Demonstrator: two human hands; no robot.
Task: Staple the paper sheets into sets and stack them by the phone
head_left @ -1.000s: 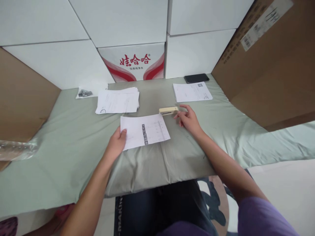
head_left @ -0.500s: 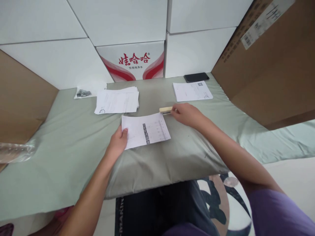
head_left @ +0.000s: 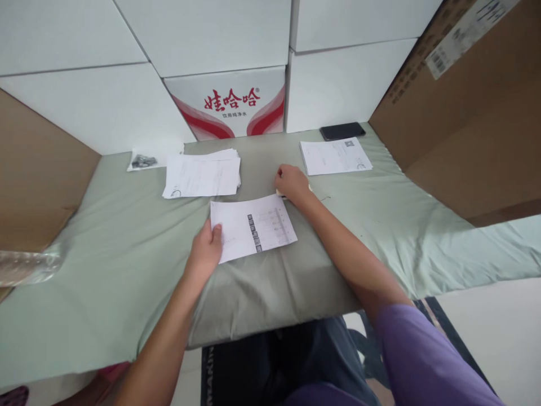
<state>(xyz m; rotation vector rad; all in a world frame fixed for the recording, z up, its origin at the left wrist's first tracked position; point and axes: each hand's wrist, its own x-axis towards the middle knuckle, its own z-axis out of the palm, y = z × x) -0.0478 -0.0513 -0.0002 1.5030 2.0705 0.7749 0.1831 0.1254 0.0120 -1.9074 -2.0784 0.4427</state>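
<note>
My left hand (head_left: 205, 245) pinches the left edge of a few printed sheets of paper (head_left: 234, 228), thumb on top, on the cloth-covered surface. Dark square codes run in a column across the top sheet. Just beyond the sheets' far right corner, my right hand (head_left: 291, 181) is curled into a fist, resting on top of a cream stapler (head_left: 279, 194). Most of the stapler is hidden under that fist; only bits of its ends show.
A stack of papers (head_left: 202, 176) lies at the back left, another stack (head_left: 333, 157) at the back right. Behind that is a black phone (head_left: 342, 131). A small plastic bag (head_left: 143, 161) holds dark pieces. White boxes (head_left: 228, 104) and brown cartons (head_left: 473, 124) enclose the surface; a plastic bottle (head_left: 29, 268) lies left.
My right hand has gone from gripping the stapler's right end to a fist on top of it, moving left. My left hand still holds the sheets.
</note>
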